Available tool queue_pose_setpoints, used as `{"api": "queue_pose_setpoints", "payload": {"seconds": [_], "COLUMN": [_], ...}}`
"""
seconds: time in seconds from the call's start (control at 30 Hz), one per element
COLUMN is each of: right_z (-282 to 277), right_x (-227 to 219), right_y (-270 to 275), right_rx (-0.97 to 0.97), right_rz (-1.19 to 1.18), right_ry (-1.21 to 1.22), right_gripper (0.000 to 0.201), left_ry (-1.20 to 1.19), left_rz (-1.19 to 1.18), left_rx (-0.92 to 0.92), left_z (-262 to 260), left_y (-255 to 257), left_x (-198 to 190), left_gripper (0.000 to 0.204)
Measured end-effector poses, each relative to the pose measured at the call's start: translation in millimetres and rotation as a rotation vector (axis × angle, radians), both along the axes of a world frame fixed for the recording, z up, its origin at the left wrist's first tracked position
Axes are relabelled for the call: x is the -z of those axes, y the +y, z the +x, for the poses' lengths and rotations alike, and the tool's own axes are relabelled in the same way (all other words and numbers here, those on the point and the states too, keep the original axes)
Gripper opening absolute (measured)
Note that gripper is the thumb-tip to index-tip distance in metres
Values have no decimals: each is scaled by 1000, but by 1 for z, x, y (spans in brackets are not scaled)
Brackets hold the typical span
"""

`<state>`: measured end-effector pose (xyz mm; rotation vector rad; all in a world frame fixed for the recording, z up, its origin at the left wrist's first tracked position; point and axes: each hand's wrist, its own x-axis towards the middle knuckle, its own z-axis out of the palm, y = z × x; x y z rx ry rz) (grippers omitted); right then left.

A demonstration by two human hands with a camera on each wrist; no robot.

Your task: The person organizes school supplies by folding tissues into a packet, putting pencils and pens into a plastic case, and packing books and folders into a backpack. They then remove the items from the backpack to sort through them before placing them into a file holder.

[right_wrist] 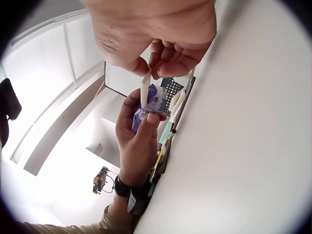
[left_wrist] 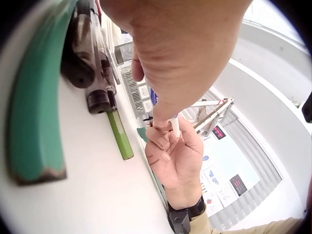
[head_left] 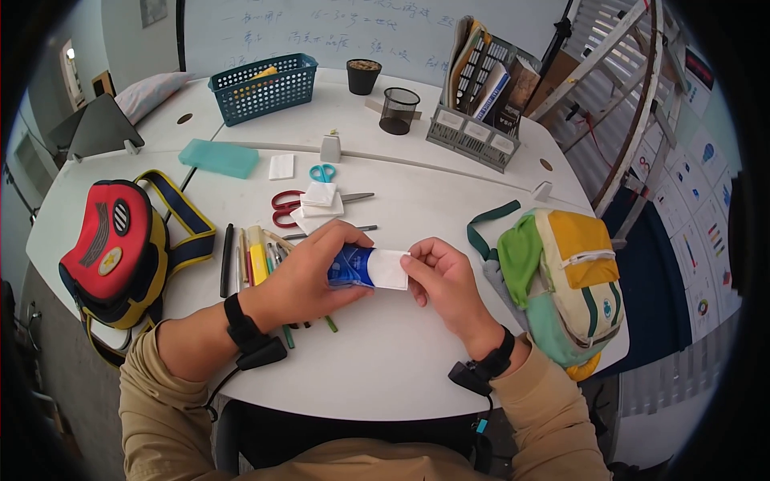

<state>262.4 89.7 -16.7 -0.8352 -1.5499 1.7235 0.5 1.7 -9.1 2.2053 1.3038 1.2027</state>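
Note:
My left hand [head_left: 301,268] grips a blue plastic tissue packet [head_left: 350,266] over the middle of the table, fingers above and thumb below. A white folded tissue [head_left: 388,269] sticks out of the packet's right end. With thumb and fingertips my right hand [head_left: 445,280] pinches the outer edge of that tissue. In the right wrist view the tissue [right_wrist: 145,90] spans between the fingertips and the crinkled packet [right_wrist: 140,118]. Several pens and pencils [head_left: 257,256] lie beside and partly under my left hand.
Behind the hands, white folded tissues [head_left: 319,196] lie over red scissors [head_left: 285,210], near teal scissors [head_left: 322,172]. A red backpack [head_left: 108,248] stands left, a cream and green backpack [head_left: 565,280] right. Farther back are a basket [head_left: 265,92], a mesh cup [head_left: 399,112] and a file rack [head_left: 473,136].

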Motion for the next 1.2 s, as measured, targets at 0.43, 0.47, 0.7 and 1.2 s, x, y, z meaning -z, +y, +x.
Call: {"api": "queue_pose_setpoints", "payload": {"seconds": [0.43,0.47,0.7,1.2], "right_z": [-5,-4,-1,-9], "right_x": [-3,-3,-4,13], "right_y": [-10,-10,-8,-9], "right_rx": [-81,-87,-93,-2], "right_rz": [42,61,83,358], "right_ry": [-48,-61,-32,-15], "right_gripper": [18,17,15,26], "left_ry": [17,18,-11,-24], "left_rz": [33,32,42,71], "left_rx": [80,79,78,141], "left_z": [0,0,0,4], "left_y": [-2,-1,-1,-2], "left_x": [-4,-4,-3,-5], "left_gripper": [67,67,66,68]}}
